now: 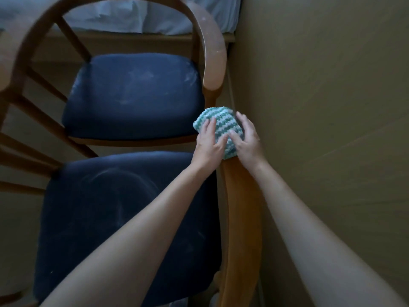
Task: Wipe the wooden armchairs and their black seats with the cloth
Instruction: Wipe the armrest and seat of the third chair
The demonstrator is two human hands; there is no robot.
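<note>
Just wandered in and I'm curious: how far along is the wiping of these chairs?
Early, by the look of it. The near chair's armrest looks clean behind the striped cloth. Right now the left hand presses and the right hand holds that cloth at the armrest's front end. Still to do: the near seat and far seat both show pale dusty smears, and the far chair's armrest has white specks.
</note>
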